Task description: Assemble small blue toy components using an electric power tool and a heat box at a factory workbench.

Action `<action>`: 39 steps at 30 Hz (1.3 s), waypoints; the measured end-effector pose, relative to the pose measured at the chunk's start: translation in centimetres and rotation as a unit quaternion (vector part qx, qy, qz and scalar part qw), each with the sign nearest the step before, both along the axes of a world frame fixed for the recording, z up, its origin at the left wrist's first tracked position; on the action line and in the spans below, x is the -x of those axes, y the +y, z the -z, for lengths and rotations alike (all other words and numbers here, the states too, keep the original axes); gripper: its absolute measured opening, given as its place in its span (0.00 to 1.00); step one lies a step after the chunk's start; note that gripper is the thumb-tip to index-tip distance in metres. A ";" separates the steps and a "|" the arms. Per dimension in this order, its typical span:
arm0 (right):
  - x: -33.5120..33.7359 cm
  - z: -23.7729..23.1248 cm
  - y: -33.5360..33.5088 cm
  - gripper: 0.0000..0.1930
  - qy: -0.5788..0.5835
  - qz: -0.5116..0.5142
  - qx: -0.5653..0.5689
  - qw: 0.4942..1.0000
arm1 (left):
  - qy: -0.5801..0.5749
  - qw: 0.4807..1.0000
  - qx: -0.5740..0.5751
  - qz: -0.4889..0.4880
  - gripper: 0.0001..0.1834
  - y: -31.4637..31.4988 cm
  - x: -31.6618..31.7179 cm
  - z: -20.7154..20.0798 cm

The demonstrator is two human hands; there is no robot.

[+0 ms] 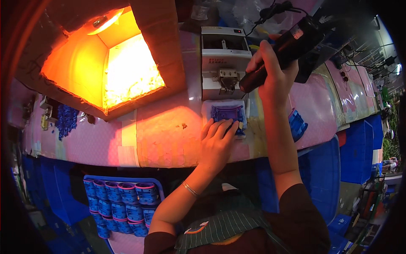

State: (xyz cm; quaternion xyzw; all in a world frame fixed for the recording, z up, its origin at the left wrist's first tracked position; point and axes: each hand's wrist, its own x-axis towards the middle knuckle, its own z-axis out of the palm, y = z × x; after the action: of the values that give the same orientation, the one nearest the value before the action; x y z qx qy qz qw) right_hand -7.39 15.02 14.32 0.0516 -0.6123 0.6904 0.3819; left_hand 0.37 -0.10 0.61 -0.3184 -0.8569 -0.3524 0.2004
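Observation:
My right hand [275,70] is wrapped round a black cylindrical power tool [292,44], which looks like an electric screwdriver. The tool slants, its narrower end [249,84] down to the left, above the work spot. My left hand [218,142] lies with fingers stretched out over the near edge of a purple and blue plastic part [226,112]. That part sits in a pale holder [206,111] on the bench, partly hidden by my fingers. Just behind it stands a white box-shaped machine [226,63] with a metal mechanism at its front.
A brightly lit box [167,55] stands back left. Small metal pieces [184,125] lie on the pink bench top [165,148]. Blue pieces [66,120] are piled far left, and another blue part [297,125] lies right. Below, a crate [160,186] holds several blue cup-shaped parts [127,192].

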 end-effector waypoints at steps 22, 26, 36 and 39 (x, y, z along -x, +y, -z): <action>2.5 1.2 -2.5 0.11 0.038 0.013 -0.026 0.999 | -0.018 0.999 0.029 0.018 0.21 0.0 0.2 -0.8; 3.0 2.0 -2.8 0.11 0.028 0.026 -0.066 0.997 | -0.015 0.999 0.023 0.017 0.21 -0.2 0.2 -0.9; 0.1 1.6 -5.1 0.16 -0.099 -0.093 0.025 0.990 | -0.015 1.000 0.004 0.020 0.21 0.0 0.5 -0.1; 0.5 1.9 -5.6 0.16 -0.099 -0.111 0.021 0.989 | -0.009 1.000 0.000 0.014 0.21 -0.1 0.5 0.2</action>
State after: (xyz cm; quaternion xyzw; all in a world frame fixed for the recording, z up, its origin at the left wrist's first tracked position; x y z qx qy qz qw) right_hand -7.85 9.42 12.41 0.0426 -0.6225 0.7432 0.2415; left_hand -0.14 -0.19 0.38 -0.3274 -0.8540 -0.3580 0.1879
